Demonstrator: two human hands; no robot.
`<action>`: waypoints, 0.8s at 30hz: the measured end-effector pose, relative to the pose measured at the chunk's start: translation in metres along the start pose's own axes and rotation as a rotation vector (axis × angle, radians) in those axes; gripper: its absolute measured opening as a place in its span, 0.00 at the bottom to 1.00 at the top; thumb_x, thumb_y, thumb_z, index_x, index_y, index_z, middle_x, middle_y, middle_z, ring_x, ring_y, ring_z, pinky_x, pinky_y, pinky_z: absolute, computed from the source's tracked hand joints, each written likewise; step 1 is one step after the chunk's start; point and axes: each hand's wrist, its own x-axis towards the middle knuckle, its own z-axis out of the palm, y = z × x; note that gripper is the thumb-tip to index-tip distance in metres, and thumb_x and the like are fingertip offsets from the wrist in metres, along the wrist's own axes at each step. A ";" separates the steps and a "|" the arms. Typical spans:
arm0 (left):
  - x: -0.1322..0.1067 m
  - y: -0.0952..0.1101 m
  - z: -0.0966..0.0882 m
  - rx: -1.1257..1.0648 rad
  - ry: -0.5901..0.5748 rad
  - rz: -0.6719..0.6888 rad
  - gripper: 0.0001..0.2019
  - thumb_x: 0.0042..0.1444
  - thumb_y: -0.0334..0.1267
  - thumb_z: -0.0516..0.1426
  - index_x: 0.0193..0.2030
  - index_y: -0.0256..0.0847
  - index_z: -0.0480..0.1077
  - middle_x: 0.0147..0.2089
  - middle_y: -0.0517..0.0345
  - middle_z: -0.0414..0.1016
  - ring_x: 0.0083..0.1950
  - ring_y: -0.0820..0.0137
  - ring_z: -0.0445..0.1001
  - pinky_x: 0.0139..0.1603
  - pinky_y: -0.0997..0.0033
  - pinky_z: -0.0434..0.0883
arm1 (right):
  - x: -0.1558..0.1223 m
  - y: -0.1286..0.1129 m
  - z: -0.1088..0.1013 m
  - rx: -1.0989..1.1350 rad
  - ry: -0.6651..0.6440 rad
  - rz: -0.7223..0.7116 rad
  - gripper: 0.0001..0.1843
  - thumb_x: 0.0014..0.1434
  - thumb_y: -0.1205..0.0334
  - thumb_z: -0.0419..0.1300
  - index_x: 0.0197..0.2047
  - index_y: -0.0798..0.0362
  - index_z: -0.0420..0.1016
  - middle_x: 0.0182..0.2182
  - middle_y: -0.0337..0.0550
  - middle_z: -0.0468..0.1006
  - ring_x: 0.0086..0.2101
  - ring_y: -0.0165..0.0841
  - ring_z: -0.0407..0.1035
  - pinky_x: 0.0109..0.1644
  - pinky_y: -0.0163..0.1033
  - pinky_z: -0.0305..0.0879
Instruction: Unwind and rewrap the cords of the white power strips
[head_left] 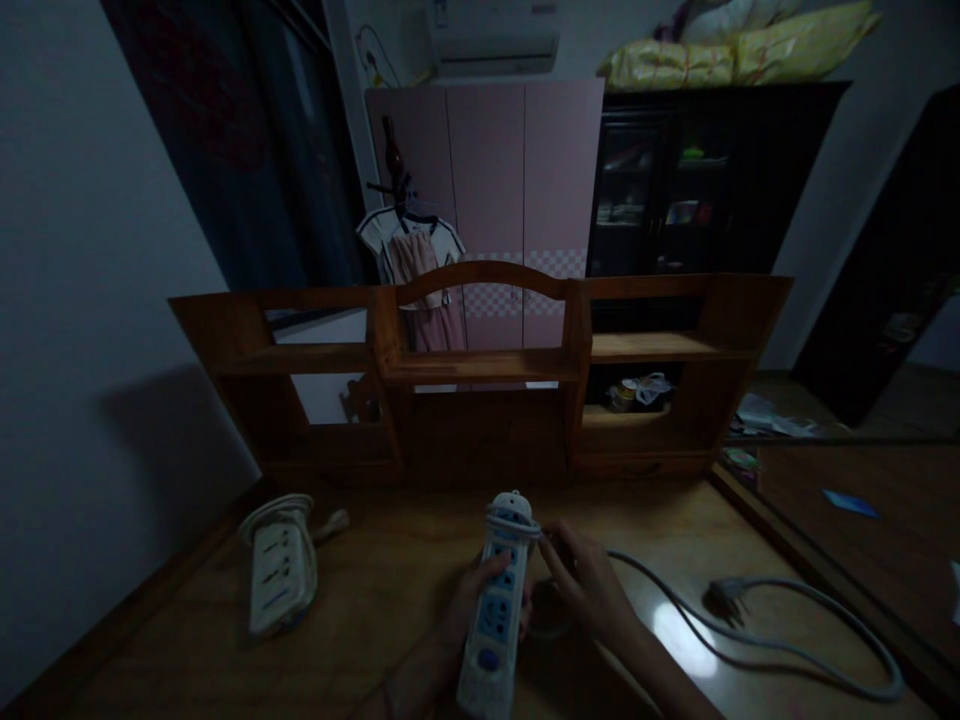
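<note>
A white power strip with blue sockets is held over the wooden desk, its far end wrapped with a turn of cord. My left hand grips it from the left, thumb across the sockets. My right hand pinches the grey cord beside the strip's far end. That cord trails right across the desk in a loop to its plug. A second white power strip, its cord wound around it, lies on the desk at the left.
A wooden shelf unit stands along the back of the desk, with small items in its right cubby. A wall is close on the left. Behind are a pink wardrobe and a dark cabinet. The room is dim.
</note>
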 end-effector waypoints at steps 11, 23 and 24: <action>0.010 0.004 -0.015 -0.034 0.028 -0.047 0.24 0.55 0.56 0.56 0.34 0.31 0.71 0.23 0.53 0.69 0.21 0.72 0.69 0.22 0.75 0.65 | 0.001 0.013 -0.002 -0.280 0.015 -0.037 0.10 0.67 0.58 0.49 0.41 0.50 0.70 0.29 0.43 0.75 0.29 0.37 0.72 0.33 0.38 0.65; 0.007 0.001 -0.010 0.111 0.224 0.027 0.19 0.55 0.51 0.59 0.40 0.35 0.66 0.27 0.57 0.71 0.22 0.70 0.72 0.21 0.73 0.69 | -0.005 0.004 -0.012 -0.804 -0.226 -0.212 0.45 0.58 0.78 0.51 0.71 0.37 0.39 0.32 0.39 0.71 0.23 0.28 0.66 0.25 0.32 0.50; 0.006 0.001 -0.010 0.139 0.212 0.049 0.19 0.55 0.51 0.59 0.41 0.35 0.65 0.28 0.57 0.71 0.22 0.70 0.72 0.21 0.72 0.69 | -0.005 0.004 -0.012 -0.786 -0.221 -0.220 0.44 0.58 0.78 0.50 0.71 0.38 0.40 0.32 0.39 0.71 0.23 0.27 0.65 0.25 0.31 0.50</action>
